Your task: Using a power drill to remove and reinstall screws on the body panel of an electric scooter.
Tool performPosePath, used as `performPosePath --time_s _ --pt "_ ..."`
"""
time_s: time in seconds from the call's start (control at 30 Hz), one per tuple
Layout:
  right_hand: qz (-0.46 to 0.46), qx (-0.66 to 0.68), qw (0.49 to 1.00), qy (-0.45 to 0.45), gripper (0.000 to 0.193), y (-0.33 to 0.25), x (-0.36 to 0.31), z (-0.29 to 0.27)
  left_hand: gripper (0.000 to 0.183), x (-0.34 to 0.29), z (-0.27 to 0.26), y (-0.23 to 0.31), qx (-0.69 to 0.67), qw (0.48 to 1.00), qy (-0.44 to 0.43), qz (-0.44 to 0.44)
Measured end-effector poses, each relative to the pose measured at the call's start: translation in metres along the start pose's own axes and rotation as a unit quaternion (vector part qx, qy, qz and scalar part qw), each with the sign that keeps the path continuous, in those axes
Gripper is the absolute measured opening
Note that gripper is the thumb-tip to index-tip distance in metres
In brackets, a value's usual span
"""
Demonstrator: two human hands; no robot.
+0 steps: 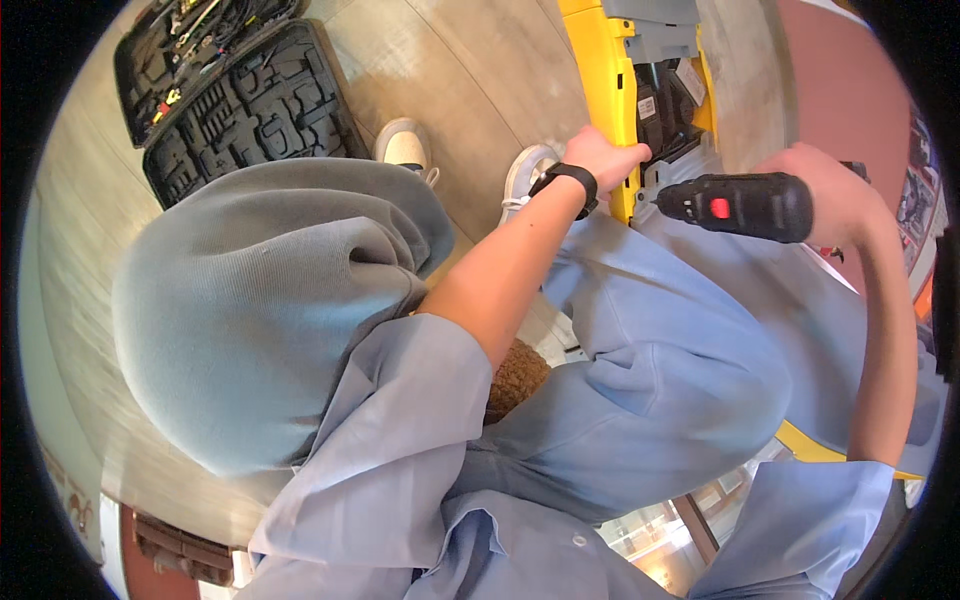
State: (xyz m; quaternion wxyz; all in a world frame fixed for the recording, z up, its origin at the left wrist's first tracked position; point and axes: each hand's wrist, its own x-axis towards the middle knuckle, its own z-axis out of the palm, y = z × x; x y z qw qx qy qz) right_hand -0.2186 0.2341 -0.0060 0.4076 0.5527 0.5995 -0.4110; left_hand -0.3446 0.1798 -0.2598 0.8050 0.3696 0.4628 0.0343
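My right hand [838, 196] is wrapped around the handle of a black cordless drill [745, 203] with a red button on its side. The drill lies level, its nose pointing left at the lower end of a yellow and grey casing [609, 85]. Whether its tip touches the casing, I cannot tell. My left hand [602, 160], with a black watch at the wrist, grips the casing's yellow edge; some of its fingers are hidden. Inside the casing's opening sit black parts [668, 108] bearing pale labels.
An open black tool case [255, 115] with moulded recesses lies on the wood-look floor [450, 60] at the far left; tools fill its other half. My shoes [403, 143] are beside the casing. A brown fuzzy seat [518, 380] shows beneath me. Reddish surface at the far right.
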Motion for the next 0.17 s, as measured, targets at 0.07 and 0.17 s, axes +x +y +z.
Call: performPosePath --time_s 0.07,0.17 --pt "0.003 0.042 0.996 0.074 0.023 0.006 -0.025 -0.006 0.055 -0.001 0.003 0.005 -0.006 1.0 -0.02 -0.004" --pt "0.168 0.175 0.967 0.073 0.04 -0.015 -0.049 -0.035 0.055 -0.004 0.002 0.001 0.052 0.997 0.029 0.042"
